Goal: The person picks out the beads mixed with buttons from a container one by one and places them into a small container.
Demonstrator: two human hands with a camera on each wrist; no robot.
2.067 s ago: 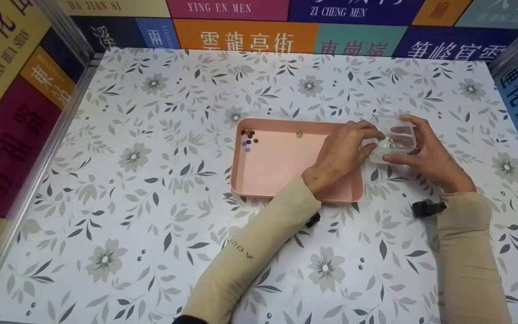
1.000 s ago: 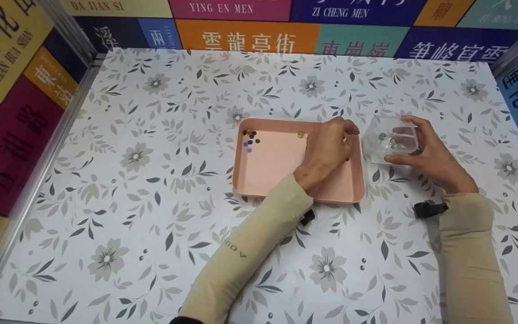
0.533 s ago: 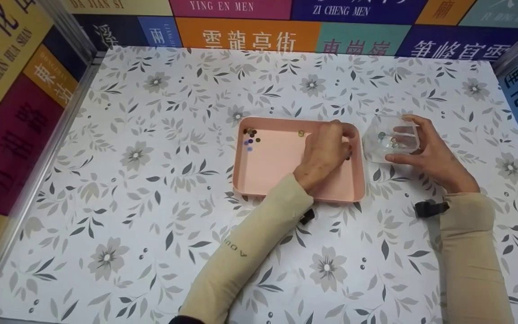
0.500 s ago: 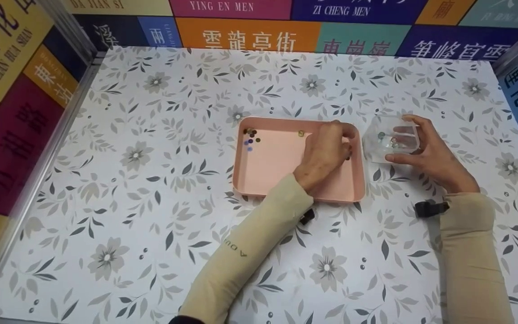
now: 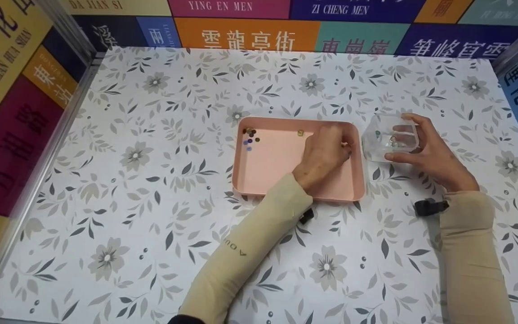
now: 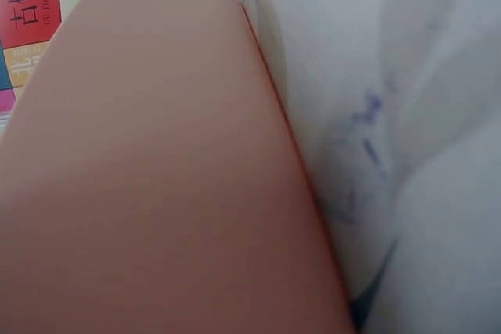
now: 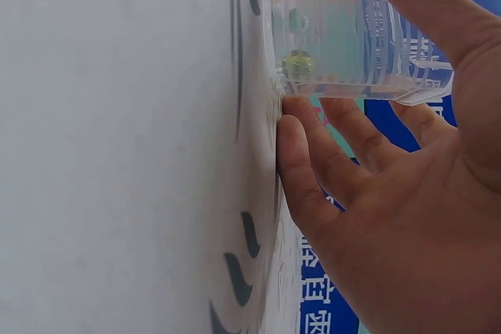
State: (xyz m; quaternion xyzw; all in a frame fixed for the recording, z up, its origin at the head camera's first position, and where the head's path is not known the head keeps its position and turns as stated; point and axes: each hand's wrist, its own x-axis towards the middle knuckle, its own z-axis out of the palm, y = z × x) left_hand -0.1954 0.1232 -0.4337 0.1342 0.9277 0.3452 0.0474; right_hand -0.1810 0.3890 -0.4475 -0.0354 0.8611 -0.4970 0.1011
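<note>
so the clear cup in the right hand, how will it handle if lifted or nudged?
The clear cup looks thin-walled, so probably light and slightly flexible under the right hand. Smooth plastic may slip. The beads inside are round and loose, likely to roll and shift if it tips.

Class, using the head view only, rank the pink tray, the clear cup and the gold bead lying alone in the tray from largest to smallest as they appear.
1. Pink tray
2. Clear cup, held in the right hand
3. Gold bead

tray (image 5: 259, 180): pink | cup (image 5: 391, 143): clear (beads multicoloured) | tabletop (image 5: 151, 202): white, grey floral | sleeves (image 5: 245, 252): beige
</note>
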